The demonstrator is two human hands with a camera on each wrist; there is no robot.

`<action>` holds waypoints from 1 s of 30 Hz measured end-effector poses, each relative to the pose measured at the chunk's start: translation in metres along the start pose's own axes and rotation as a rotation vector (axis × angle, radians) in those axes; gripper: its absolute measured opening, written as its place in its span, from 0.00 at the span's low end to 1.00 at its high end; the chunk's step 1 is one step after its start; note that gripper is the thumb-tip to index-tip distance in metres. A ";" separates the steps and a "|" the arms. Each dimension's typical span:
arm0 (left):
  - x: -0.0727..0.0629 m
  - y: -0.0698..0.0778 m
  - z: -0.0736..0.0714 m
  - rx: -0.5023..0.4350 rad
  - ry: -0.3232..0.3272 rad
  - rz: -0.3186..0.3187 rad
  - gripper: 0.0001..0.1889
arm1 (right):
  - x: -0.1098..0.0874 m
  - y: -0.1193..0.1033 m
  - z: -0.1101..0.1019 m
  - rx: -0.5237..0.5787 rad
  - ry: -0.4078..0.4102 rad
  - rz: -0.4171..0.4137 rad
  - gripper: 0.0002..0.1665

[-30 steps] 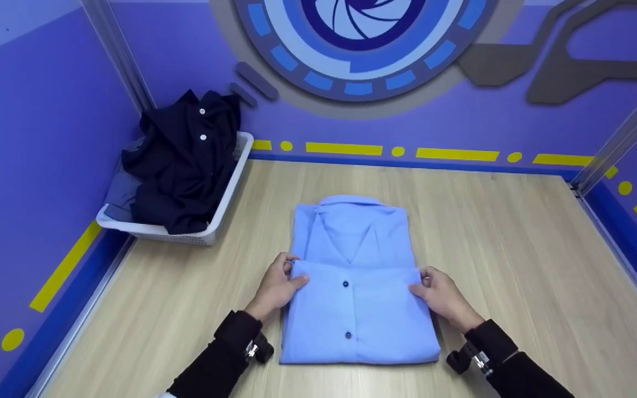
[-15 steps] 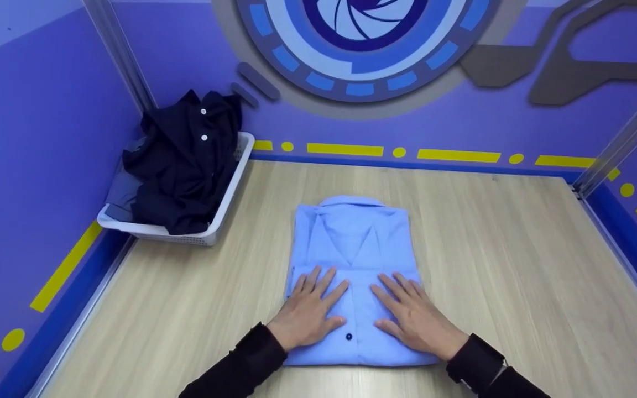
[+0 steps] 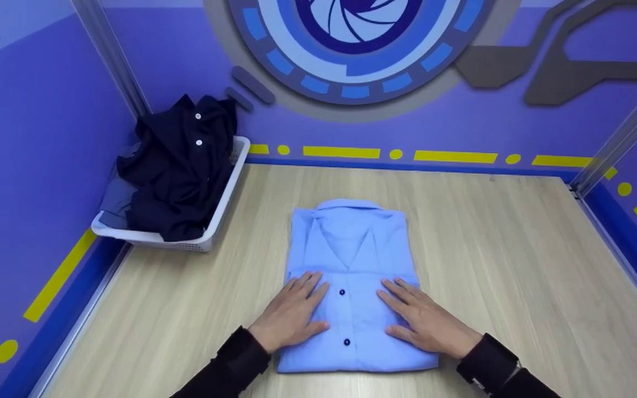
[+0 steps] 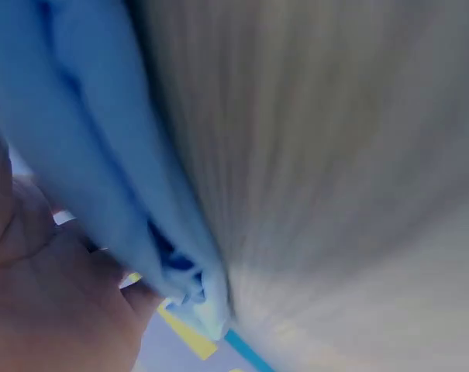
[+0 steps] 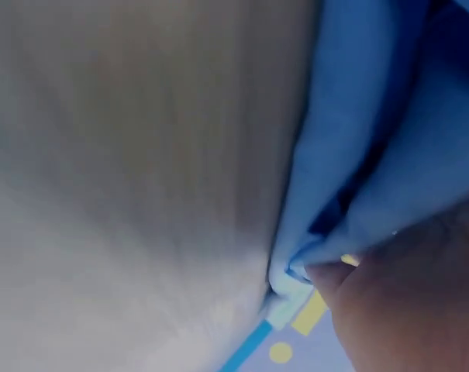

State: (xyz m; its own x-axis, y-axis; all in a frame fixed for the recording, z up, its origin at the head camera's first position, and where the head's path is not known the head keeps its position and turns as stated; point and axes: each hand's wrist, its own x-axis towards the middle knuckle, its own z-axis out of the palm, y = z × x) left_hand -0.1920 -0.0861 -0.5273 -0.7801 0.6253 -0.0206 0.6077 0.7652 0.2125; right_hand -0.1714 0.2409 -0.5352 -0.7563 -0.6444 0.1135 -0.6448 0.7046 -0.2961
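Observation:
A light blue shirt (image 3: 346, 243) lies folded on the wooden table, collar toward the back wall, its lower part turned up over the front. Two dark buttons show down its middle. My left hand (image 3: 292, 312) rests flat with fingers spread on the left side of the turned-up part. On the right side my right hand (image 3: 426, 318) lies the same way, fingers straight and pointing inward. In the left wrist view the layered edge of the shirt (image 4: 141, 170) runs beside the palm. The right wrist view has the opposite folded edge of the shirt (image 5: 335, 139) against the hand.
At the back left stands a white plastic basket (image 3: 223, 207) heaped with dark navy clothing (image 3: 177, 171) with white buttons and a greyish-blue cloth. Purple walls with metal corner posts enclose the wooden table (image 3: 517, 249) at the back and sides.
Both hands let go of the turned-up edge's corners and came down flat on the shirt. Since then they have slid apart toward its sides, uncovering the upper button.

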 end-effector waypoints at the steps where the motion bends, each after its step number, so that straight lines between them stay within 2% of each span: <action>1: -0.005 0.001 -0.002 0.025 0.010 0.008 0.38 | -0.003 -0.001 -0.002 -0.006 0.017 -0.012 0.39; 6: -0.039 0.007 -0.011 0.111 0.054 0.104 0.38 | -0.028 -0.008 -0.013 -0.047 0.076 -0.099 0.43; 9: -0.058 0.012 -0.011 0.103 0.066 0.178 0.43 | -0.044 -0.014 -0.018 -0.031 0.018 -0.130 0.48; 12: -0.069 0.014 -0.008 0.090 0.068 0.226 0.43 | -0.055 -0.018 -0.017 -0.045 -0.034 -0.154 0.54; 14: -0.070 0.016 -0.002 0.108 0.090 0.250 0.40 | -0.058 -0.019 -0.012 -0.087 -0.020 -0.182 0.56; 16: -0.069 0.018 0.004 0.159 0.151 0.277 0.36 | -0.058 -0.020 -0.005 -0.141 0.018 -0.207 0.55; 19: -0.065 0.023 0.014 0.281 0.260 0.305 0.29 | -0.056 -0.022 0.003 -0.216 0.075 -0.230 0.48; 22: -0.058 0.027 0.021 0.396 0.333 0.292 0.22 | -0.054 -0.023 0.007 -0.269 0.086 -0.232 0.40; 26: -0.052 0.027 0.024 0.443 0.347 0.241 0.19 | -0.054 -0.023 0.008 -0.297 0.097 -0.232 0.36; 28: -0.052 0.026 0.023 0.436 0.336 0.226 0.19 | -0.053 -0.022 0.007 -0.298 0.144 -0.246 0.34; 30: -0.054 0.026 0.023 0.440 0.339 0.228 0.19 | -0.054 -0.021 0.008 -0.298 0.207 -0.268 0.26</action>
State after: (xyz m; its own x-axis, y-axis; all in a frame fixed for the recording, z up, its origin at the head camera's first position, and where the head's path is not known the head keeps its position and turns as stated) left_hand -0.1308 -0.0963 -0.5430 -0.5825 0.7529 0.3064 0.7136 0.6542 -0.2508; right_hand -0.1167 0.2586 -0.5423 -0.5452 -0.7641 0.3449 -0.8016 0.5956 0.0524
